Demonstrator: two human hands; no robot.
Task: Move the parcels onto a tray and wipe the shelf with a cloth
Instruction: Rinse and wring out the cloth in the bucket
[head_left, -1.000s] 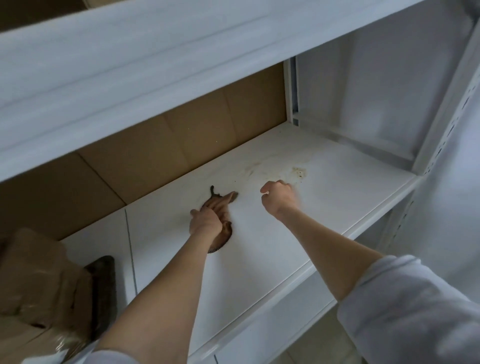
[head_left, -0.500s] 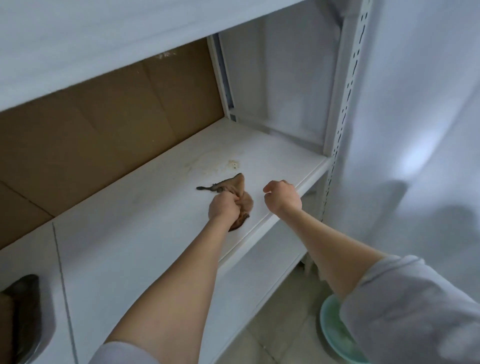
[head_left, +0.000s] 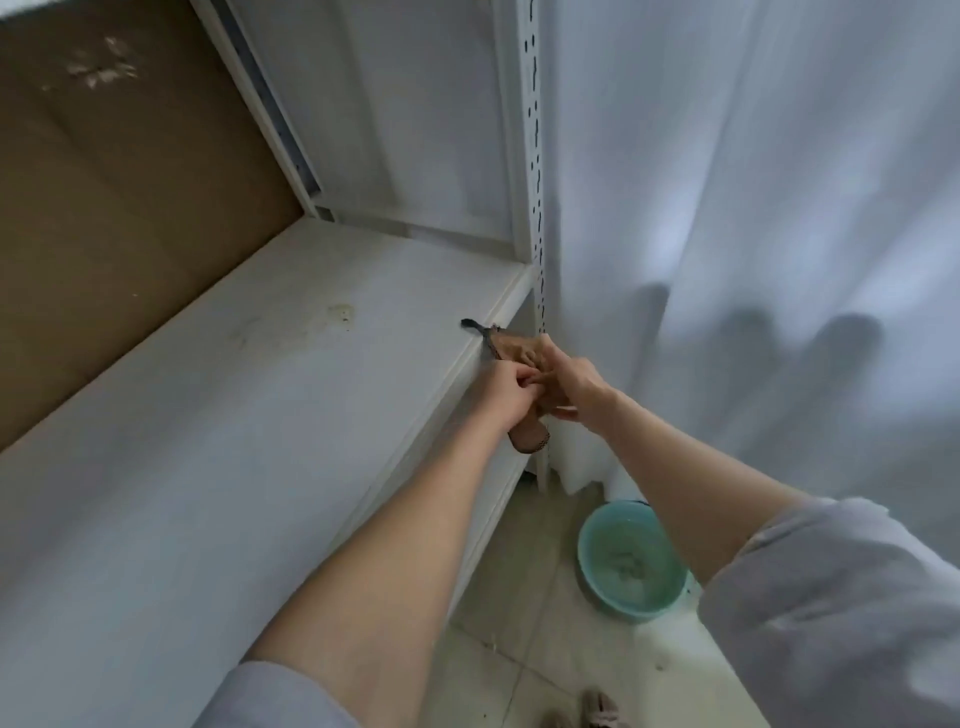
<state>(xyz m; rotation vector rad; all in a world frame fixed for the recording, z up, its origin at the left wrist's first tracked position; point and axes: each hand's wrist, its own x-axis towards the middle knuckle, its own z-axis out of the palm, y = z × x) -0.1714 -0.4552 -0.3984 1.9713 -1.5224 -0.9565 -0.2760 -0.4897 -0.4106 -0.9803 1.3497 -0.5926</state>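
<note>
The brown cloth (head_left: 524, 440) hangs bunched just off the front edge of the white shelf (head_left: 270, 415), near its right end. My left hand (head_left: 506, 389) grips the cloth from the left. My right hand (head_left: 574, 384) holds it from the right, and the fingers of both meet over it. A dark strip of the cloth (head_left: 470, 325) trails onto the shelf edge. The shelf surface shows a yellowish stain (head_left: 340, 313) towards the back. No parcels or tray are in view.
A teal basin (head_left: 631, 561) with water stands on the tiled floor below my right forearm. A white perforated upright (head_left: 535, 208) ends the shelf on the right, with a white curtain (head_left: 753, 208) beyond. Brown cardboard (head_left: 119, 208) backs the shelf. A slipper (head_left: 600, 709) shows at bottom.
The cloth has come off the shelf surface to beyond its front edge. My right hand has joined my left on it. The view has swung right and down; the basin now shows fully.
</note>
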